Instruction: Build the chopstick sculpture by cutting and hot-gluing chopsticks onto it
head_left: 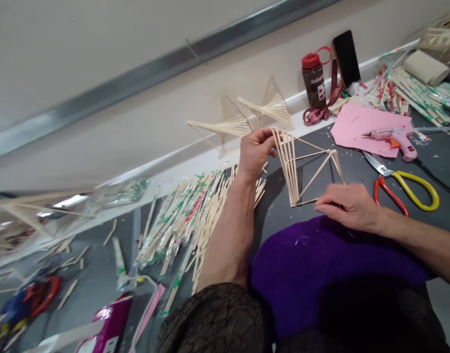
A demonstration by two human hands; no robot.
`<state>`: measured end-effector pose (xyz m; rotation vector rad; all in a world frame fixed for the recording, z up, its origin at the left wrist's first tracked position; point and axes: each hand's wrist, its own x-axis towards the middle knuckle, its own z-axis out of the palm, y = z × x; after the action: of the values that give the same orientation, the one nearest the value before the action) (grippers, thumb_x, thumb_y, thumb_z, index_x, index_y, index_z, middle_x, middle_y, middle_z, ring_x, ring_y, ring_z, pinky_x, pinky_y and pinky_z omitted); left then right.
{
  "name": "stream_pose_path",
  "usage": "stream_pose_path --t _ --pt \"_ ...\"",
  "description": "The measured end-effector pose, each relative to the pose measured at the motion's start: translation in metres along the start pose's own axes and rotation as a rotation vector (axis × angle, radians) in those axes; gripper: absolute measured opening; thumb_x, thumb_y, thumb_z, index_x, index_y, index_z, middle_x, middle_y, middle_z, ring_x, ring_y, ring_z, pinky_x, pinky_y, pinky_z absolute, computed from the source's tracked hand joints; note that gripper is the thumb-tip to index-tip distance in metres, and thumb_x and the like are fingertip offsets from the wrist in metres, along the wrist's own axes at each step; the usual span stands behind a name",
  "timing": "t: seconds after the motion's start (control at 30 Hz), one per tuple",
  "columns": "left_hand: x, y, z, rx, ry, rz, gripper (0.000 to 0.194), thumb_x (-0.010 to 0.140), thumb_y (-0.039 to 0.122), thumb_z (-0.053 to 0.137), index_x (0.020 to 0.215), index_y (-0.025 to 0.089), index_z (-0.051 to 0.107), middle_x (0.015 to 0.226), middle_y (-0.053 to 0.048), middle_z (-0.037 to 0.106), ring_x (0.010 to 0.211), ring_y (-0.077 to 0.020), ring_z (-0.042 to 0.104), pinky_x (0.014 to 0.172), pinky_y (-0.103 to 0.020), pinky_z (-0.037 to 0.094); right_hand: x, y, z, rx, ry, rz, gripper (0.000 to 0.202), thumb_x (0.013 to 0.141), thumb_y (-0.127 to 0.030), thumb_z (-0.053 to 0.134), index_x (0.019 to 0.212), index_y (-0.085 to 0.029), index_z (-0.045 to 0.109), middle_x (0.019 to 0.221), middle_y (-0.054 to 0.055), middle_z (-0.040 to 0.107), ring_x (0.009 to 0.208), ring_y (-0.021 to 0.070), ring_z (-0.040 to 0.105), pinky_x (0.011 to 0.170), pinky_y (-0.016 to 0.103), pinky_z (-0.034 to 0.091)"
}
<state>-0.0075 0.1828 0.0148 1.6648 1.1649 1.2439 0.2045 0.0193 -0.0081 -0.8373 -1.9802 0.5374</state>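
Observation:
A small frame of wooden chopsticks (290, 169) stands above the dark table, with several sticks fanned side by side on its left. My left hand (257, 149) pinches its upper left corner between thumb and fingers. At the lower right corner, my right hand (345, 203) is closed around the frame; the fingertips are partly hidden. Under the right hand lies a purple cloth (302, 264). A pair of scissors (385, 171) with one red and one yellow handle rests to the right of that hand. Loose chopsticks (210, 230) lie by my left forearm.
Two finished-looking stick frames (228, 125) lean at the wall. A pink glue gun (397, 137) lies on a pink sheet (352, 125), near a red-capped bottle (315, 86) and a phone (346, 59). Wrapped chopsticks (177, 211) and a magenta object (109, 321) are left.

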Motion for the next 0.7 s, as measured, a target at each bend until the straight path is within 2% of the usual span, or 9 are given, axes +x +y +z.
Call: stream_pose_path --t 0.13,0.23,0.3,0.37,0.5,0.6,0.7 --pt "-0.005 0.004 0.000 -0.036 -0.002 -0.011 0.018 0.066 0.022 0.070 0.083 0.019 0.071 0.081 -0.002 0.073 0.059 -0.0115 0.064 0.042 -0.019 0.045 0.005 0.004 -0.021 -0.028 0.212 0.074 0.026 0.092 -0.028 0.055 0.070 -0.018 0.066 0.063 0.001 0.065 0.056 0.0097 0.055 0.056 0.023 0.042" --pt "-0.014 0.010 -0.007 -0.061 0.085 -0.070 0.024 0.061 0.016 0.068 0.085 0.020 0.067 0.087 -0.001 0.071 0.054 -0.0094 0.062 0.038 -0.018 0.041 0.007 0.009 -0.033 -0.034 0.316 0.164 0.027 0.091 -0.031 0.055 0.067 -0.019 0.063 0.060 0.001 0.062 0.054 0.0107 0.053 0.056 0.025 0.042" --pt "-0.019 0.014 -0.013 -0.090 0.154 -0.116 0.020 0.063 0.018 0.068 0.082 0.020 0.065 0.080 -0.001 0.070 0.050 -0.0086 0.059 0.037 -0.017 0.039 0.008 0.012 -0.036 -0.022 0.339 0.183 0.028 0.090 -0.032 0.056 0.067 -0.019 0.062 0.059 0.001 0.061 0.053 0.0110 0.052 0.055 0.026 0.042" --pt "-0.023 0.017 -0.018 -0.098 0.180 -0.149 0.016 0.066 0.028 0.070 0.077 0.019 0.062 0.070 0.000 0.067 0.048 -0.0085 0.058 0.036 -0.016 0.038 0.008 0.014 -0.035 -0.016 0.326 0.184 0.028 0.090 -0.033 0.055 0.067 -0.019 0.062 0.060 0.001 0.061 0.054 0.0110 0.052 0.056 0.026 0.042" --pt "-0.026 0.021 -0.021 -0.034 0.114 -0.193 0.039 0.064 0.052 0.074 0.075 0.016 0.063 0.067 -0.005 0.067 0.053 -0.0125 0.063 0.039 -0.018 0.043 0.007 0.018 -0.025 -0.077 0.227 0.124 0.028 0.092 -0.031 0.052 0.070 -0.019 0.064 0.066 0.002 0.064 0.060 0.0113 0.056 0.061 0.026 0.043" --pt "-0.026 0.022 -0.019 0.006 0.096 -0.231 0.055 0.055 0.062 0.079 0.079 0.013 0.068 0.071 -0.009 0.070 0.061 -0.0168 0.067 0.043 -0.021 0.048 0.007 0.019 -0.022 -0.150 0.082 0.112 0.029 0.093 -0.030 0.048 0.072 -0.019 0.066 0.071 0.003 0.066 0.066 0.0119 0.058 0.065 0.025 0.045" --pt "-0.026 0.022 -0.017 0.035 0.052 -0.251 0.056 0.055 0.066 0.080 0.078 0.015 0.070 0.073 -0.009 0.072 0.066 -0.0192 0.069 0.048 -0.024 0.051 0.003 0.018 -0.033 -0.187 0.009 0.141 0.032 0.094 -0.032 0.045 0.076 -0.018 0.067 0.076 0.004 0.068 0.070 0.0124 0.059 0.067 0.026 0.045"
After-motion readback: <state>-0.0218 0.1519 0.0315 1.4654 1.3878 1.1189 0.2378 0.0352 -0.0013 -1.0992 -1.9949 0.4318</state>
